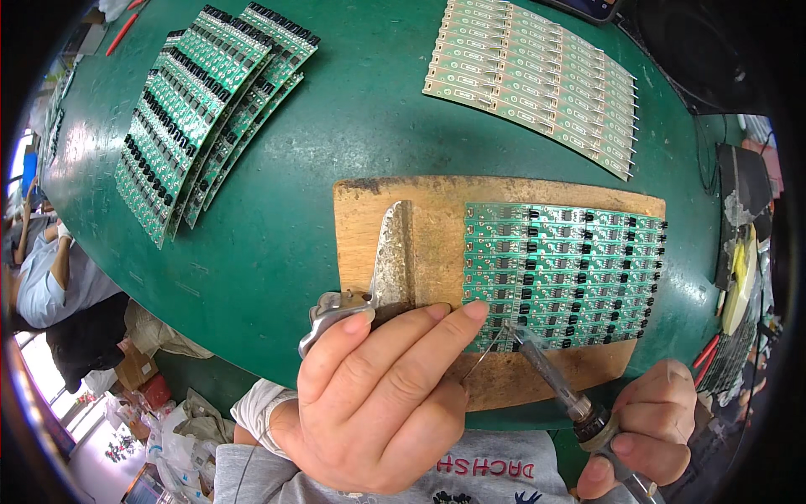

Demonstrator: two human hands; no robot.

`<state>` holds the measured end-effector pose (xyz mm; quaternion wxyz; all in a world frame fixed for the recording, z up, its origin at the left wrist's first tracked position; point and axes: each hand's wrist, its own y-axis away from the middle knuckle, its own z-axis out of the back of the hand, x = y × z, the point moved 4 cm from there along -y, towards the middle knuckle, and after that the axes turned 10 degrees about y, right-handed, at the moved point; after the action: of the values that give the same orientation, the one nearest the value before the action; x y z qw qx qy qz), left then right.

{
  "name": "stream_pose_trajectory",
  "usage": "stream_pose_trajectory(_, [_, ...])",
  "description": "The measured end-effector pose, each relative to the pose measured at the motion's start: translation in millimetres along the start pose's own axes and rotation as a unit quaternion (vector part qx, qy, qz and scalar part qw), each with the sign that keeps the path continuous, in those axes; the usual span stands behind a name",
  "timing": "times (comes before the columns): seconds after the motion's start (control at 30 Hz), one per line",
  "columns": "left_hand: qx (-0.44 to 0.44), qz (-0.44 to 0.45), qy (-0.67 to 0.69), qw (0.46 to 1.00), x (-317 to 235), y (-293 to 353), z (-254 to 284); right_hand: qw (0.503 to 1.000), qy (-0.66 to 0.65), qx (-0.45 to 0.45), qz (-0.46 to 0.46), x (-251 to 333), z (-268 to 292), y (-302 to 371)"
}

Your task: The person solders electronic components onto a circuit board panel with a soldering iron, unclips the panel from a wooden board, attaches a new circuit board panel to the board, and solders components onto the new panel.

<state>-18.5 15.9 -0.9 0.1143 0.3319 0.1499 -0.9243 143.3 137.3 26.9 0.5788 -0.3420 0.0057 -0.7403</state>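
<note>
A green circuit board panel [554, 277] with rows of small black components lies on a worn wooden board [437, 189]. My right hand [651, 428] grips a soldering iron [554, 378], its tip at the panel's lower left part. Thin solder wire [483, 361] comes out from under my left hand [386, 395] and runs to the iron's tip. The left fingers are bent, with the index fingertip on the panel's left edge; the thumb is hidden. Beside those fingers, a stained metal strip [393, 252] and a shiny metal clip-like part [332, 315] sit on the wooden board's left side.
Several populated green panels [197, 118] are stacked at the far left of the green table [361, 109]. A pale panel [533, 80] with pins along its right edge lies far right. A phone [592, 7] and red-handled tool [705, 361] are rightward. Another person [63, 273] sits left.
</note>
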Motion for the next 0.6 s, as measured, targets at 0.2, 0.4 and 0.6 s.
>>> stream_pose_trajectory(0.2, [-0.002, -0.008, 0.004, 1.000, 2, 2, 1, 1.000, 0.011, -0.019, -0.020, 3, -1, 6])
stream_pose_trajectory(0.4, [0.006, 0.003, -0.007, 1.000, 0, 0, 2, 1.000, 0.008, -0.008, -0.013, -1, -1, 6])
stream_pose_trajectory(0.6, [-0.012, 0.002, 0.008, 1.000, 1, 2, -1, 0.993, -0.084, 0.018, 0.077, -3, 0, -16])
